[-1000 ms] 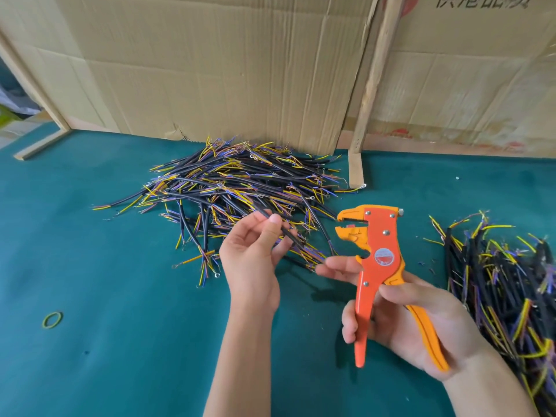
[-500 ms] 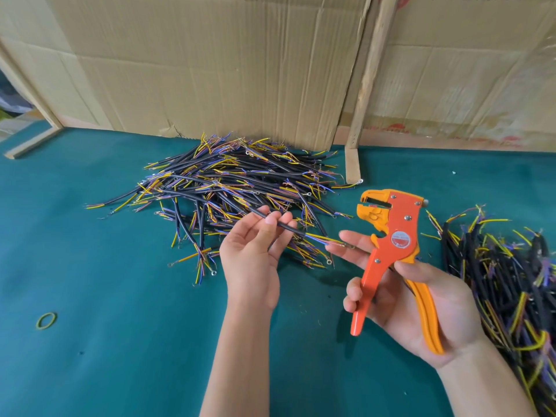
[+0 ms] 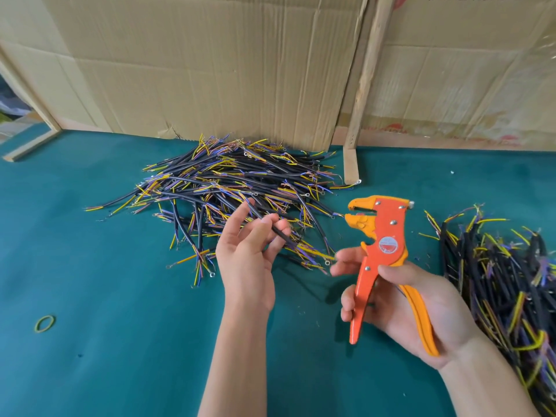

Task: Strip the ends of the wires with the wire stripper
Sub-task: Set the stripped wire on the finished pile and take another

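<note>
My left hand (image 3: pixel 249 263) pinches a black cable (image 3: pixel 278 233) between thumb and fingers; its yellow and purple cores point right, toward my right hand. My right hand (image 3: pixel 412 299) grips the handles of an orange wire stripper (image 3: pixel 380 251), held upright with its jaws at the top facing left, slightly apart. The right index finger reaches to the cable's cores near a small ring terminal. A large pile of black cables (image 3: pixel 228 188) with coloured cores lies on the green table behind my left hand. A second pile of cables (image 3: pixel 508 284) lies at the right edge.
Cardboard sheets (image 3: pixel 210 64) and a wooden strut (image 3: pixel 364 76) stand along the back of the green table (image 3: pixel 105 341). A yellow-green rubber band (image 3: pixel 44 323) lies at the left. Small bits of stripped insulation dot the table near the stripper.
My right hand has shifted right and turned the stripper more upright. My left hand has lifted the cable out of the pile and its cores now reach my right fingers.
</note>
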{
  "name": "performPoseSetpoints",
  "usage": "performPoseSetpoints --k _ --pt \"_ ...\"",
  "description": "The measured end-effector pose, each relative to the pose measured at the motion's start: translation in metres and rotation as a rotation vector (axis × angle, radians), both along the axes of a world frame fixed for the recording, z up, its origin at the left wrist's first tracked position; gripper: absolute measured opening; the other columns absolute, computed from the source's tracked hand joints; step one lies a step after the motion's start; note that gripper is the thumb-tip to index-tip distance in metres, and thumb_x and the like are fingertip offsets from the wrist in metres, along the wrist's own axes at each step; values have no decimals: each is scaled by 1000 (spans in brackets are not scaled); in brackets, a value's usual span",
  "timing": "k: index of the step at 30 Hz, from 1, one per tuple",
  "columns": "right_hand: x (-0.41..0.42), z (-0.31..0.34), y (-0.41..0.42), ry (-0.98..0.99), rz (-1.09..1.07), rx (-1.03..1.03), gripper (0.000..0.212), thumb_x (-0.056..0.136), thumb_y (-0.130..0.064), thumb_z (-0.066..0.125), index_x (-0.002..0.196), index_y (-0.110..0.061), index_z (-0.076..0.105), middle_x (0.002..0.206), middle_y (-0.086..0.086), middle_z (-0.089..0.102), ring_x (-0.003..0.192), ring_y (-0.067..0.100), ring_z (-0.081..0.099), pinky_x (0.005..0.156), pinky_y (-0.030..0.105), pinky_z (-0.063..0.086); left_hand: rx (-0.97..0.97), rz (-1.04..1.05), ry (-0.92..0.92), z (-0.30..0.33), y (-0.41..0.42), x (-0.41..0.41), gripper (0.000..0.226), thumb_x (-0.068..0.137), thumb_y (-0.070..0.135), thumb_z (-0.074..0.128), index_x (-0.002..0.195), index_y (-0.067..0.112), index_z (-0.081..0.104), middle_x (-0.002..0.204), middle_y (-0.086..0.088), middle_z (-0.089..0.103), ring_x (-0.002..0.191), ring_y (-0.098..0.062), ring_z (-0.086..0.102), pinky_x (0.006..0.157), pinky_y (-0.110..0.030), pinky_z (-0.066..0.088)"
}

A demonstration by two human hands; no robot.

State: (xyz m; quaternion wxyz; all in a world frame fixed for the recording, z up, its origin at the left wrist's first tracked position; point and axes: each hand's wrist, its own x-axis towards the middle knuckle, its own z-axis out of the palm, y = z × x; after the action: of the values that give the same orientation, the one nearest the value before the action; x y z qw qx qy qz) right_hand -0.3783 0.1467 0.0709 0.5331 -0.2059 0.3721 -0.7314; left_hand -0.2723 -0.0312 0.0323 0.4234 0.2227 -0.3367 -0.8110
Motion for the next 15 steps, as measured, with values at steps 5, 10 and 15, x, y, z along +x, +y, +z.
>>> performPoseSetpoints --k 5,10,15 --pt "19 -46 13 95 199 28 67 84 -21 77 139 7 51 124 28 59 80 43 65 78 55 53 -111 -12 -73 -4 -8 7 43 95 -7 54 132 13 58 84 -12 67 66 -21 64 64 -26 53" --pt "13 -44 12 1 36 81 73 73 -22 86 135 3 58 115 26 59 79 43 63 78 57 54 -227 -93 -123 -5 -6 6 46 93 -9 57 127 22 61 76 -10 62 63 -21 62 62 -26 54" --pt "12 -42 8 -3 -92 117 72 71 -24 86 134 0 61 113 22 63 81 41 65 81 56 55 -316 -126 -165 -6 -5 5 44 92 -11 58 118 24 60 74 -11 62 63 -24 63 63 -30 55"
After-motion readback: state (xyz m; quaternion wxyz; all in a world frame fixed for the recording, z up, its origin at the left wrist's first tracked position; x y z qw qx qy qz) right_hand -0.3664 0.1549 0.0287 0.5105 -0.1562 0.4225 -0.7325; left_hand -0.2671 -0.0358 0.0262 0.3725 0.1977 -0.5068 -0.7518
